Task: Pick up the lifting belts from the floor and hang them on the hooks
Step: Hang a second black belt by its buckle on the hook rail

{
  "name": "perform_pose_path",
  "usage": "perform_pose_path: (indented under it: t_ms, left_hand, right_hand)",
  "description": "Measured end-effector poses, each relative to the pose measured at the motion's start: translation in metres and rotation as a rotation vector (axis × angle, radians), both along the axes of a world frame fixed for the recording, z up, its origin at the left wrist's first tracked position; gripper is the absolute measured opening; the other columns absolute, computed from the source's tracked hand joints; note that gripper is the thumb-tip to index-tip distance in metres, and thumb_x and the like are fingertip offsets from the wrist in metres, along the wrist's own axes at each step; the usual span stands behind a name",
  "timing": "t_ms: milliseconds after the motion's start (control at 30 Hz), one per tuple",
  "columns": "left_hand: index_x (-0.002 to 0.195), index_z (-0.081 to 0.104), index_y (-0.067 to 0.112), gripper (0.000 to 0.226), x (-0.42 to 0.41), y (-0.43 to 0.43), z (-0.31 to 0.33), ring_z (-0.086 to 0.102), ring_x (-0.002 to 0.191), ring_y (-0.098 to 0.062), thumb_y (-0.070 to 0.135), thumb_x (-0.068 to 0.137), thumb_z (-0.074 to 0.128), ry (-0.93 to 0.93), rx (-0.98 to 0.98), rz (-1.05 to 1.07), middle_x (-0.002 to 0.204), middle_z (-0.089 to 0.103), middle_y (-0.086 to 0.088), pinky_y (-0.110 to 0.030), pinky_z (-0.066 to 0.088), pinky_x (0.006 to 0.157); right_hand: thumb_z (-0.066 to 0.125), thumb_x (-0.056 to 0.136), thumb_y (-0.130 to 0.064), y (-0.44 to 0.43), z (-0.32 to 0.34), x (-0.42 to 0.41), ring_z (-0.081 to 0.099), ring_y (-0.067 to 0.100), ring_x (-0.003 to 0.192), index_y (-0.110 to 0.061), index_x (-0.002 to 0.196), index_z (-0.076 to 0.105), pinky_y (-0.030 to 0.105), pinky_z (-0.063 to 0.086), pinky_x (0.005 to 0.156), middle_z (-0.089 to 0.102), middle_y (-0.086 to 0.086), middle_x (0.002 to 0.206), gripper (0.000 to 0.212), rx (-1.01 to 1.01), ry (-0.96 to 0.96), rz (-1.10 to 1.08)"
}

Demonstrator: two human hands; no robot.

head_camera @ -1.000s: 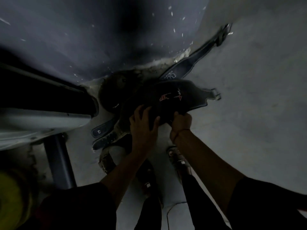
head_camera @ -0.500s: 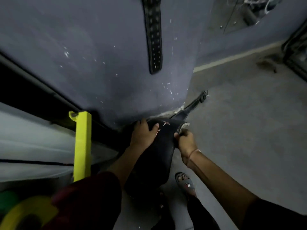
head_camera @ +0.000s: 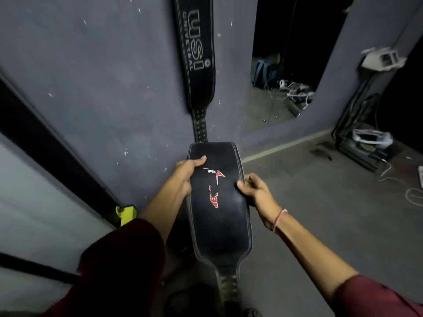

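Both the left hand (head_camera: 183, 175) and right hand (head_camera: 257, 191) are pinching opposite edges of the black belt (head_camera: 219, 216), just below the hanging belt (head_camera: 196, 53).

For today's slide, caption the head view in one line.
Both hands, left hand and right hand, hold a black belt below a USI belt hanging on the wall.

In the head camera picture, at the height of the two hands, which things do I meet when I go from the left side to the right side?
Yellow part → left hand → black belt held in both hands → right hand → wrist thread → cable on the floor.
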State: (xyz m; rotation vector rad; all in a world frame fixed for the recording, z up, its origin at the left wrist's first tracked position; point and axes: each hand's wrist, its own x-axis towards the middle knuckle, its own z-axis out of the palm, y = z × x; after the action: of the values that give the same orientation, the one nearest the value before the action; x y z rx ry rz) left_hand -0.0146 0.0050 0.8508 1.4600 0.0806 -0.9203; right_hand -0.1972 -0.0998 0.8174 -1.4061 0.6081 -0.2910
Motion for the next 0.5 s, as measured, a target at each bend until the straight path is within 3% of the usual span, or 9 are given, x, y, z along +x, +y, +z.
perform_pose_path:
  t_ms: [100, 200, 267, 333, 367, 433, 500]
  left_hand:
    - [0.120, 0.064, 0.002, 0.046, -0.013, -0.003, 0.039, 0.070, 0.099, -0.040, 0.009, 0.077, 0.077, -0.080, -0.179, 0.034, 0.112, 0.071, -0.023, -0.053, 0.060, 0.075]
    - [0.120, 0.064, 0.003, 0.048, -0.027, -0.005, 0.064, 0.069, 0.103, -0.040, 0.004, 0.072, 0.072, -0.121, -0.274, -0.028, 0.117, 0.069, -0.022, -0.056, 0.053, 0.093]
    - [0.108, 0.068, 0.001, 0.035, -0.032, -0.002, 0.086, 0.070, 0.091, -0.035, 0.010, 0.074, 0.067, -0.077, -0.277, -0.066, 0.102, 0.073, -0.017, -0.043, 0.055, 0.089]
    - [0.109, 0.071, 0.003, 0.038, -0.029, -0.001, 0.111, 0.070, 0.092, -0.033, 0.023, 0.077, 0.070, -0.090, -0.307, -0.071, 0.104, 0.074, -0.018, -0.043, 0.053, 0.091]
    - [0.114, 0.070, 0.004, 0.042, -0.025, -0.001, 0.121, 0.070, 0.098, -0.034, 0.023, 0.077, 0.073, -0.134, -0.367, -0.040, 0.112, 0.072, -0.020, -0.047, 0.054, 0.094]
    - [0.118, 0.066, 0.007, 0.044, -0.018, -0.003, 0.139, 0.070, 0.100, -0.036, 0.006, 0.076, 0.074, -0.307, -0.469, 0.089, 0.116, 0.069, -0.022, -0.053, 0.056, 0.087]
    - [0.114, 0.066, 0.009, 0.042, -0.019, -0.005, 0.154, 0.071, 0.093, -0.033, -0.008, 0.075, 0.067, -0.442, -0.498, 0.149, 0.107, 0.073, -0.017, -0.048, 0.059, 0.079]
  right_hand:
    - [0.061, 0.089, -0.051, -0.016, 0.057, 0.020, 0.068, 0.002, 0.075, -0.020, 0.108, 0.046, 0.017, 0.052, 0.060, 0.065, -0.003, 0.100, 0.039, 0.023, -0.031, -0.015]
    - [0.072, 0.079, -0.054, -0.029, 0.103, 0.034, 0.066, 0.016, 0.091, -0.017, 0.113, 0.050, 0.026, 0.058, 0.075, 0.065, 0.000, 0.106, 0.055, 0.034, -0.154, -0.112]
    - [0.079, 0.076, -0.040, -0.035, 0.118, 0.035, 0.067, 0.025, 0.101, -0.005, 0.117, 0.055, 0.042, 0.056, 0.092, 0.069, 0.008, 0.113, 0.059, -0.060, -0.221, -0.126]
    - [0.069, 0.087, -0.008, -0.038, 0.125, 0.032, 0.069, 0.017, 0.087, -0.001, 0.109, 0.055, 0.037, 0.058, 0.078, 0.071, 0.004, 0.098, 0.027, -0.087, -0.319, -0.036]
    - [0.065, 0.088, 0.002, -0.039, 0.125, 0.030, 0.069, 0.015, 0.084, -0.001, 0.108, 0.055, 0.032, 0.058, 0.072, 0.070, 0.003, 0.094, 0.022, -0.099, -0.349, 0.002]
    - [0.062, 0.087, 0.009, -0.039, 0.133, 0.027, 0.069, 0.014, 0.084, 0.000, 0.109, 0.051, 0.027, 0.057, 0.070, 0.070, 0.003, 0.095, 0.025, -0.099, -0.397, 0.037]
    - [0.061, 0.087, 0.011, -0.043, 0.144, 0.027, 0.070, 0.013, 0.082, 0.001, 0.110, 0.050, 0.026, 0.058, 0.068, 0.071, 0.003, 0.095, 0.028, -0.101, -0.446, 0.068]
